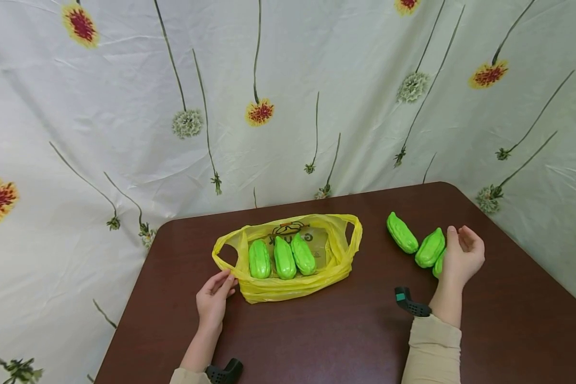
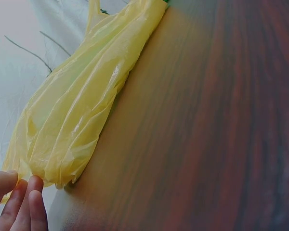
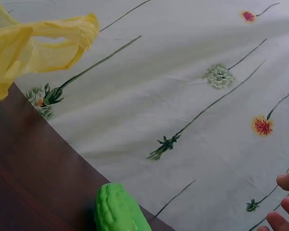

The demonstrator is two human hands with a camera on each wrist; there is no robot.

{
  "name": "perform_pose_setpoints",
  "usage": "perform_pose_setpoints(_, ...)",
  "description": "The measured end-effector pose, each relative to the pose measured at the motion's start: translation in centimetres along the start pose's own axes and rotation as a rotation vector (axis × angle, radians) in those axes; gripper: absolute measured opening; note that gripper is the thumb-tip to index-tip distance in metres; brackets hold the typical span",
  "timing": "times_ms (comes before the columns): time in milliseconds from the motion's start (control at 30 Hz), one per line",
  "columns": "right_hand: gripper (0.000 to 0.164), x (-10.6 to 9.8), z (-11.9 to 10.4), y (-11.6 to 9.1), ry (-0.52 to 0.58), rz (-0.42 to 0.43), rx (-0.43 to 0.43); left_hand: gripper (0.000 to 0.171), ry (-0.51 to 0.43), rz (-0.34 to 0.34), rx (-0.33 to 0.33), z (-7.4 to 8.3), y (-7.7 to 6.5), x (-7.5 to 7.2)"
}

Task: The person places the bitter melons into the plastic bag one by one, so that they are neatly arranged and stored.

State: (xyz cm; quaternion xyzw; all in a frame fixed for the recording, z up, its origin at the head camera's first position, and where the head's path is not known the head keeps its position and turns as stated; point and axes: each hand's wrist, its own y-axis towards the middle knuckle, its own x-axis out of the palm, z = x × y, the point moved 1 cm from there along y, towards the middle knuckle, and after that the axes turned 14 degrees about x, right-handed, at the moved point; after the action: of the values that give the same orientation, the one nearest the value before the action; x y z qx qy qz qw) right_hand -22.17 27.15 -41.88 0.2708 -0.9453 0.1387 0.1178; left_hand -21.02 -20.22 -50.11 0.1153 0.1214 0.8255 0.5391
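Note:
A yellow plastic bag (image 1: 288, 290) lies with its mouth open on the table, three shiny green bitter melons (image 1: 284, 258) side by side inside it. My left hand (image 1: 212, 301) pinches the bag's edge below its left handle; the left wrist view shows thumb and fingertips at the yellow film (image 2: 72, 110). To the right of the bag lie three more bumpy bitter melons (image 1: 402, 233). Beside the rightmost of these, and partly covering it, is my right hand (image 1: 464, 257), fingers loosely bent. The right wrist view shows a gap between its thumb and fingers (image 3: 279, 222), with nothing held.
The dark brown table (image 1: 326, 341) has rounded far corners. Behind it hangs a white cloth (image 1: 288, 64) printed with flowers. A black strap device (image 1: 412, 304) sits on the right wrist, another (image 1: 225, 370) on the left.

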Motion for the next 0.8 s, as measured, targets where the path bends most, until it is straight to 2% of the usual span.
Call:
perform_pose_setpoints(267, 0.015, -1.1, 0.6, 1.3, 0.014, 0.080, 0.009, 0.027, -0.002, 0.004, 0.000, 0.3, -0.1, 0.1)
perform_pose_setpoints(533, 0.016, -1.5, 0.8, 1.5, 0.049, 0.129, 0.049, 0.029, -0.001, 0.002, 0.009, 0.3, -0.1, 0.0)
perform_pose_setpoints(700, 0.019, -1.8, 1.1, 1.7, 0.003, 0.171, 0.073, 0.027, 0.004, 0.006, 0.005, 0.0, 0.0, 0.0)
perform_pose_setpoints(800, 0.027, -1.9, 1.5, 2.0, -0.030, 0.188, 0.082, 0.027, 0.009, 0.004, 0.006, -0.1, 0.0, 0.0)
